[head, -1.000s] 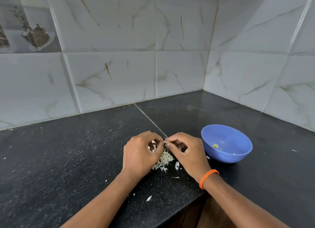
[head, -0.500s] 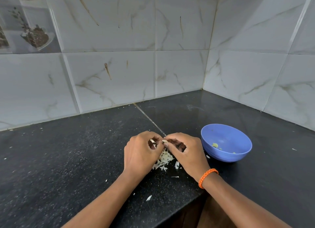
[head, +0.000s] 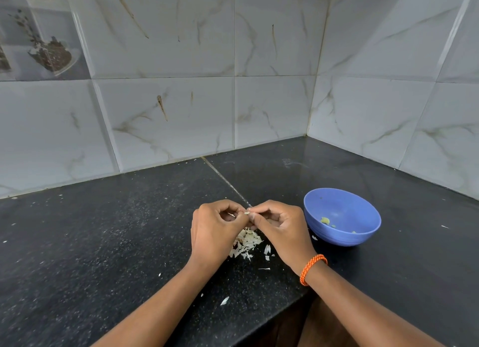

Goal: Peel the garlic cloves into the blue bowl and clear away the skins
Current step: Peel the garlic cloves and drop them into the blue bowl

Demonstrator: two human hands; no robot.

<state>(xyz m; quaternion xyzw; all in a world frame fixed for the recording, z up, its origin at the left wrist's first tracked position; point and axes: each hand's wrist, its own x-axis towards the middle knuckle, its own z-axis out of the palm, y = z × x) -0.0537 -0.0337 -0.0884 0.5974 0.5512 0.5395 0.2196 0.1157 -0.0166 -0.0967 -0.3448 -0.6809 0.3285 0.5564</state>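
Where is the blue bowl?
In the head view, the blue bowl sits on the black counter at the right, just beyond the right hand and near the tiled corner.

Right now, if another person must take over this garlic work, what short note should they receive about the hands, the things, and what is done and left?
Left hand and right hand: both pinch one small garlic clove between the fingertips, above the counter.
Blue bowl: to the right of the hands, upright, with a few peeled pieces inside.
Skins: a loose pile under the hands, with stray flakes around it.
Done: some cloves peeled.
Left: finish this clove, drop it in the bowl, clear the skins.
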